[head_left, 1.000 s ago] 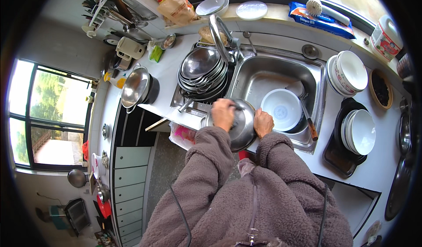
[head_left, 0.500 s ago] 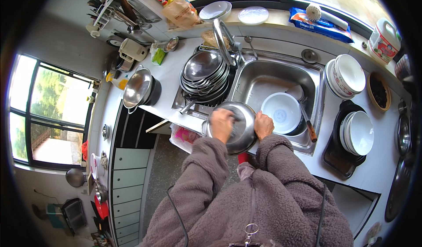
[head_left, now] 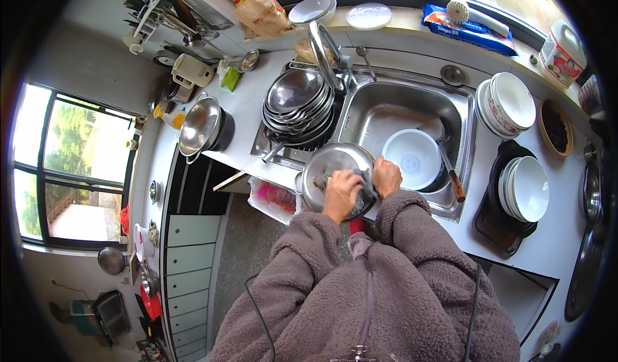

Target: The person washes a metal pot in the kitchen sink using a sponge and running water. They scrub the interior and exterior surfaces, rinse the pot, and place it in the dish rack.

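A round stainless steel pan (head_left: 315, 166) with a loop handle on its left lies tilted at the sink's near left edge. Dark, brownish stains show on its surface. My left hand (head_left: 343, 194) is pressed onto this surface, fingers curled over a grey, wiry scouring pad (head_left: 367, 193). On the pan's right side my right hand (head_left: 387, 176) is closed on the rim; any handle under those fingers is hidden. Just right of this hand, a white bowl (head_left: 412, 159) sits in the steel sink (head_left: 373, 101). A wooden-handled utensil (head_left: 452, 172) leans beside the bowl.
Left of the sink stands a stack of metal pans and lids (head_left: 295, 92), beneath the curved faucet (head_left: 320, 46). White bowls (head_left: 529, 188) rest on a black tray (head_left: 492, 223) at right. Below the counter edge is a lined bin (head_left: 273, 201). Steel pots (head_left: 199, 127) stand at left.
My left hand has shifted right and slightly down across the pan, bringing the scouring pad and stains into clearer view. My right hand keeps its place at the rim.
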Available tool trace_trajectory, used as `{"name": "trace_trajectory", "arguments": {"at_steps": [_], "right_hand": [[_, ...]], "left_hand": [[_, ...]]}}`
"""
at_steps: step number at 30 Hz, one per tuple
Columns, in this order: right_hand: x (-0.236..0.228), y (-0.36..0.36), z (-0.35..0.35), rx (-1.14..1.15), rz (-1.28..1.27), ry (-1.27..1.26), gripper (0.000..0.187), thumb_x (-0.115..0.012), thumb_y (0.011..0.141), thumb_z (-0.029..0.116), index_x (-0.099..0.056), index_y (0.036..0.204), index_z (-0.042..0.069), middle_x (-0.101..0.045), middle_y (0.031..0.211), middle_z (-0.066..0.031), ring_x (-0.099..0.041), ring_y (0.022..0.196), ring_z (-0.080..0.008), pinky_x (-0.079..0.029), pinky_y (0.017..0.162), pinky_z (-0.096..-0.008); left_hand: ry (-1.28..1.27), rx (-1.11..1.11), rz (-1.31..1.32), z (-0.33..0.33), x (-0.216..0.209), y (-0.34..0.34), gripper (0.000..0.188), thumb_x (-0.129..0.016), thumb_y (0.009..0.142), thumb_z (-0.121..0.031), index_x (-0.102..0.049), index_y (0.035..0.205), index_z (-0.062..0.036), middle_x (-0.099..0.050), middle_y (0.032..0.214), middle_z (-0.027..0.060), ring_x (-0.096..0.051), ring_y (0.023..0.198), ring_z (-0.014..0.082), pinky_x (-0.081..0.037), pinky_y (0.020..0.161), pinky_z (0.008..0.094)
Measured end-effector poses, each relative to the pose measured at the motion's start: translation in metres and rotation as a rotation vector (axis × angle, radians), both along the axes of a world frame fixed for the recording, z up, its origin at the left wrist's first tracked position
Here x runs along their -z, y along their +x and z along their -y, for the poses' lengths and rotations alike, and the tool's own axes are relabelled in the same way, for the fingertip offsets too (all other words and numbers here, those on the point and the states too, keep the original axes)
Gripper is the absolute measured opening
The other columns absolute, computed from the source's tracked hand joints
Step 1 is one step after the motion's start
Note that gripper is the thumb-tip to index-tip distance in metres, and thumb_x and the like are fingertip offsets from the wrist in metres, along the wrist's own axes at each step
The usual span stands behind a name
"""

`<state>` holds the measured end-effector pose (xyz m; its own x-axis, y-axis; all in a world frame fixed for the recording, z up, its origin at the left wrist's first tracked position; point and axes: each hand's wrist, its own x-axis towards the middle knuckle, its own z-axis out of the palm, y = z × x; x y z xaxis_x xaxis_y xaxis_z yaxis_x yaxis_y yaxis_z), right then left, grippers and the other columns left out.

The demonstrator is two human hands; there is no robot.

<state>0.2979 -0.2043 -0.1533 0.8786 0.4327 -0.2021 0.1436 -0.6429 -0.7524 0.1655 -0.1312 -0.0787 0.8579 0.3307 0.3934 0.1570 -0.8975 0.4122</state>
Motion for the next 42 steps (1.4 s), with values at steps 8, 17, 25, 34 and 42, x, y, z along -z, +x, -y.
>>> {"name": "trace_trajectory", "arguments": {"at_steps": [8, 17, 25, 34, 42], "right_hand": [[0.001, 0.004, 0.001, 0.017, -0.007, 0.009, 0.055, -0.04, 0.098, 0.036, -0.073, 0.08, -0.005, -0.067, 0.081, -0.0314, -0.066, 0.079, -0.0506, -0.051, 0.079, -0.0554], [0.003, 0.005, 0.003, 0.025, -0.012, -0.008, 0.054, -0.041, 0.098, 0.036, -0.073, 0.079, -0.002, -0.068, 0.079, -0.0294, -0.067, 0.08, -0.0482, -0.053, 0.079, -0.0542], [0.011, 0.003, 0.002, 0.007, -0.013, 0.014, 0.055, -0.041, 0.099, 0.036, -0.072, 0.076, -0.003, -0.066, 0.077, -0.0306, -0.067, 0.077, -0.0491, -0.053, 0.076, -0.0552], [-0.001, -0.005, 0.008, 0.051, -0.022, 0.057, 0.054, -0.042, 0.098, 0.036, -0.072, 0.078, -0.004, -0.066, 0.078, -0.0308, -0.066, 0.077, -0.0496, -0.052, 0.077, -0.0552], [0.007, -0.01, 0.002, 0.048, 0.002, 0.046, 0.051, -0.044, 0.098, 0.033, -0.071, 0.073, -0.004, -0.067, 0.077, -0.0286, -0.066, 0.074, -0.0474, -0.053, 0.072, -0.0535]], "left_hand": [[0.005, -0.107, -0.032, -0.005, -0.006, -0.01, 0.014, -0.072, 0.075, -0.005, -0.066, 0.087, -0.0075, -0.063, 0.093, 0.0117, -0.057, 0.094, 0.0326, -0.044, 0.086, 0.0407], [-0.041, -0.193, -0.21, 0.003, -0.004, -0.003, 0.017, -0.07, 0.077, -0.007, -0.065, 0.093, -0.0114, -0.061, 0.102, 0.0071, -0.056, 0.098, 0.0301, -0.042, 0.085, 0.0426], [0.078, -0.282, -0.23, 0.012, 0.02, 0.021, 0.014, -0.07, 0.08, -0.011, -0.066, 0.094, -0.0117, -0.058, 0.1, 0.007, -0.055, 0.1, 0.0303, -0.044, 0.083, 0.042], [0.13, 0.032, -0.184, 0.032, 0.006, -0.018, 0.015, -0.071, 0.079, -0.011, -0.067, 0.094, -0.0114, -0.06, 0.106, 0.0075, -0.056, 0.103, 0.0296, -0.044, 0.084, 0.0431], [-0.066, -0.29, -0.091, -0.001, -0.011, 0.025, 0.013, -0.075, 0.076, -0.009, -0.067, 0.085, -0.0053, -0.059, 0.094, 0.0116, -0.055, 0.093, 0.0338, -0.046, 0.082, 0.0416]]}}
